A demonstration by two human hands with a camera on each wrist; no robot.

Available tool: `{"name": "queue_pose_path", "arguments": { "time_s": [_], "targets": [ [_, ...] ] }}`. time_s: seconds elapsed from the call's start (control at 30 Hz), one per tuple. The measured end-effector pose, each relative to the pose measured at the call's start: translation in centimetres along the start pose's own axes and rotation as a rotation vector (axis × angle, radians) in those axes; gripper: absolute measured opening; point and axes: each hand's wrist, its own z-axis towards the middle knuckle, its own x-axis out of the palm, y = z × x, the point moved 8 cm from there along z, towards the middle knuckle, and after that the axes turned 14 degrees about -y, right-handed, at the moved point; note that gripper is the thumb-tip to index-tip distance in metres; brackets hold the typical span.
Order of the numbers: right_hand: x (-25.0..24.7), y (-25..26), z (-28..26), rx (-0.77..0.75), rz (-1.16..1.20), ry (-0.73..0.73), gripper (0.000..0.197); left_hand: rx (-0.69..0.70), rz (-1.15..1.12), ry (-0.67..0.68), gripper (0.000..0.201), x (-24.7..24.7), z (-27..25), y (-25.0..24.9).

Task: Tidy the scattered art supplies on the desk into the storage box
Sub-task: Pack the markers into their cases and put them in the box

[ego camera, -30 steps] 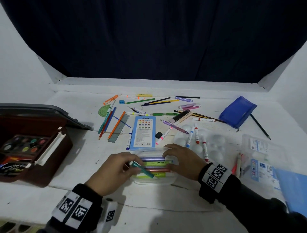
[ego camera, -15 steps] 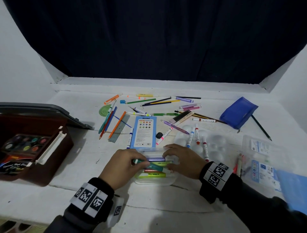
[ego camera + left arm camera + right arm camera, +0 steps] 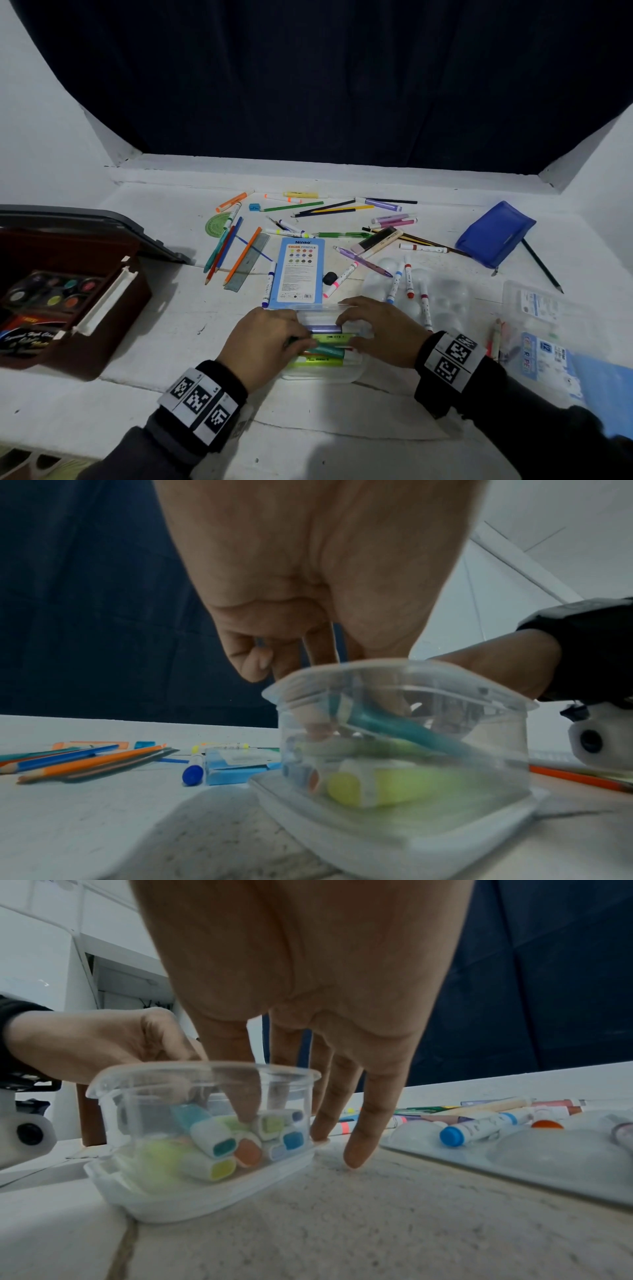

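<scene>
- The clear storage box (image 3: 322,371) sits on the tabletop (image 3: 171,342) between both hands, under their fingers.
- Left hand (image 3: 263,342) fingers (image 3: 318,653) curl into the box, pinching a teal marker (image 3: 394,730) lying tilted atop the others.
- Right hand (image 3: 380,329) fingers (image 3: 356,1139) are straight: one presses the markers inside, the rest touch the tabletop just beside the box.
- Beyond the fingertips lie a blue pencil pack (image 3: 297,274) and scattered pencils (image 3: 239,257).

Two bare hands, dark long sleeves (image 3: 534,421), black wristbands (image 3: 219,380) bearing white square-coded marker tags (image 3: 452,356), white wrist cameras (image 3: 592,739).
</scene>
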Motion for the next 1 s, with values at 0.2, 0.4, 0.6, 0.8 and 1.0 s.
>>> {"name": "queue_pose_path", "arguments": {
  "time_s": [0.2, 0.4, 0.6, 0.8, 1.0],
  "targets": [
    [-0.1, 0.2, 0.0, 0.007, -0.013, -0.001, 0.037, 0.085, 0.095, -0.047, 0.012, -0.2, -0.5, -0.2],
    [0.0, 0.7, -0.2, -0.002, -0.035, 0.004, 0.04, 0.113, 0.067, 0.057, 0.015, 0.2, -1.0, -0.6],
    [0.2, 0.7, 0.0, -0.003, -0.05, 0.0, 0.041, 0.183, 0.157, 0.185, 0.029, 0.4, -0.4, -1.0],
    [0.3, 0.3, 0.5, 0.029, -0.09, 0.013, 0.045, 0.24, 0.209, 0.153, 0.021, 0.2, -0.2, -1.3],
    [0.6, -0.3, 0.9, 0.07, -0.089, 0.086, 0.048, 0.203, 0.188, 0.092, 0.023, -0.2, -0.3, -0.9]
  ]
}}
